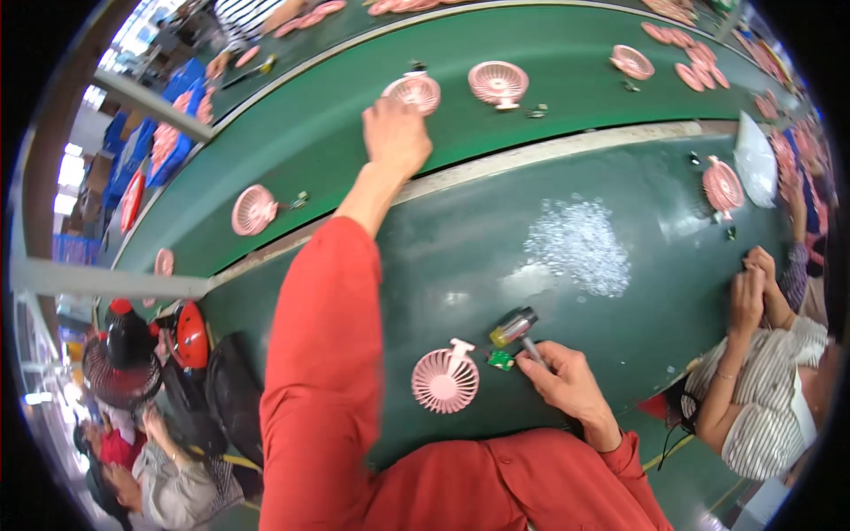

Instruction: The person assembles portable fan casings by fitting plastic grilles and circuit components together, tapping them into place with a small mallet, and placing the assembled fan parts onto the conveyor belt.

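Note:
My left hand point(396, 134) stretches out over the green conveyor belt, its fingers closed on the near edge of a round pink fan housing point(416, 92). My right hand point(567, 382) grips the handle of a small hammer point(515, 327) with a yellow and black head, low over the work table. By the hammer lies a small green circuit board point(500, 359). Left of that board, another pink slatted fan housing point(445, 380) rests on the table, its white-pink stem pointing up and away from me.
On the belt point(328, 133) stand more housings, one point(498, 83) right of my left hand and one point(255, 211) farther left. A pile of small clear pieces point(580, 246) covers the table's middle. A co-worker's hands point(751, 288) rest at the right. Black and red fans point(124, 358) stand left.

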`<state>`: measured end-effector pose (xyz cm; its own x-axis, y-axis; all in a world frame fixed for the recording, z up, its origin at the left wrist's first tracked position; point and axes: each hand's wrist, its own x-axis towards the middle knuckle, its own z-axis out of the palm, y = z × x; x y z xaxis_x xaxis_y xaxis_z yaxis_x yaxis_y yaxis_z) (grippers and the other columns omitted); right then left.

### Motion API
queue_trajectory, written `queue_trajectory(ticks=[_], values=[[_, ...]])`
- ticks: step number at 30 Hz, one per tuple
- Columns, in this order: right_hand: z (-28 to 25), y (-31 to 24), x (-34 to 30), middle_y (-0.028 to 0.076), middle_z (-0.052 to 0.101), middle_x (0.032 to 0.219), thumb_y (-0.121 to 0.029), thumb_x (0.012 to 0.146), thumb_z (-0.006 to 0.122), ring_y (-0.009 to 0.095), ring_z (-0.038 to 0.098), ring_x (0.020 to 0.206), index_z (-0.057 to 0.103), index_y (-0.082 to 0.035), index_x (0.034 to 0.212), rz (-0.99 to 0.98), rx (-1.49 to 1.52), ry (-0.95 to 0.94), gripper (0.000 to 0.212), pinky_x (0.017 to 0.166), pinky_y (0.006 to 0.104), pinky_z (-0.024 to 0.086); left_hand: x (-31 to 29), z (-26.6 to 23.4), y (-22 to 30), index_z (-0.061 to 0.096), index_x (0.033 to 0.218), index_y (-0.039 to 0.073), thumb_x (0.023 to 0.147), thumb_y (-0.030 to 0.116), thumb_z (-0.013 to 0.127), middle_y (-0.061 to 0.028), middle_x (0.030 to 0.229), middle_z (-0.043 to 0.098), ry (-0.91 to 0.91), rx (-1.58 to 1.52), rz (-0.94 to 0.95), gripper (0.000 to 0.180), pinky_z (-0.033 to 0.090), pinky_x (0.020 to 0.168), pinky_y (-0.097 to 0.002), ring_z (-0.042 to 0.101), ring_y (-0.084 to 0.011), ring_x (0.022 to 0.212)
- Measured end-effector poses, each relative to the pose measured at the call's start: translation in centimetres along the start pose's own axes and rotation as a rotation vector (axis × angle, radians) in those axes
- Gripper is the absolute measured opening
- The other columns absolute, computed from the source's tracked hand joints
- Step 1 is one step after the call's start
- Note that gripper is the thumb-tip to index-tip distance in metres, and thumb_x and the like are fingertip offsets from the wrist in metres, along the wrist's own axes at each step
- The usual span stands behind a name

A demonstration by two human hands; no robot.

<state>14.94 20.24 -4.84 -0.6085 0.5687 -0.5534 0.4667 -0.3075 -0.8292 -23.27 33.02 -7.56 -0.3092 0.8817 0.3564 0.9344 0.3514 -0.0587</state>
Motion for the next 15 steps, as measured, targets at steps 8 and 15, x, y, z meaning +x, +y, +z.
queue_trajectory(ticks=[8, 15], values=[[0.1, 0.5, 0.1, -0.004, 0.051, 0.062, -0.022, 0.096, 0.065, 0.004, 0.043, 0.049, 0.065, -0.001, 0.094, 0.013, 0.028, 0.022, 0.021, 0.043, 0.0231, 0.034, -6.0, -5.9, -0.9, 0.065, 0.083, 0.008, 0.088, 0.019, 0.06, -0.0108, 0.081, 0.066, 0.199, -0.132, 0.142, 0.013, 0.038, 0.076, -0.0415, 0.061, -0.0278, 0.083], [0.1, 0.4, -0.4, -0.004, 0.051, 0.062, -0.023, 0.096, 0.064, 0.003, 0.043, 0.05, 0.065, -0.001, 0.094, 0.03, 0.042, 0.049, 0.022, 0.044, 0.0233, 0.033, -11.4, -10.9, -11.4, 0.059, 0.118, 0.006, 0.08, 0.005, 0.062, -0.0135, 0.101, 0.065, 0.335, -0.024, -0.175, 0.038, 0.048, 0.093, -0.0478, 0.06, -0.0363, 0.104]])
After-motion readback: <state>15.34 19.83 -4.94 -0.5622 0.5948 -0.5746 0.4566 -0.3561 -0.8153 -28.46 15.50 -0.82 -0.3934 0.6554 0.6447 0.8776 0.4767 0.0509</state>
